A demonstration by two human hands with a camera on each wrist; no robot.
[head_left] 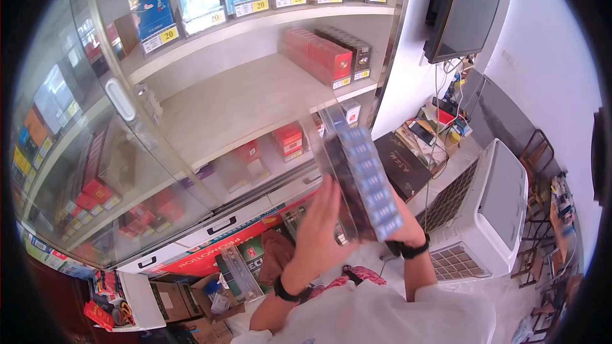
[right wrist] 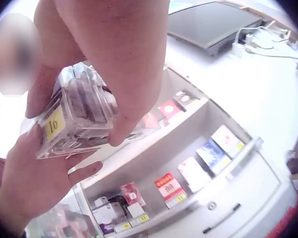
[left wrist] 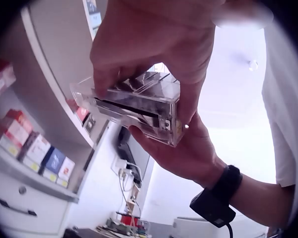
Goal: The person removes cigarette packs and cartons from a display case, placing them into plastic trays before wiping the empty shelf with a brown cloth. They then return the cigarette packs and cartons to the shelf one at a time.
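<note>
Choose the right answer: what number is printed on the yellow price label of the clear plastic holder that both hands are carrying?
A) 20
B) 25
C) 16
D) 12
C. In the right wrist view the yellow label on the end of the clear holder reads 16, while the left hand supports the holder from below and the right hand grips it from above.

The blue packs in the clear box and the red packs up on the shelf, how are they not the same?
The blue packs sit in a tilted clear box that both hands hold, the left hand and right hand. The red packs rest level on the shelf, untouched. Blue packs run in one long row; red packs form a wider block. Both are small boxes lined up neatly.
</note>
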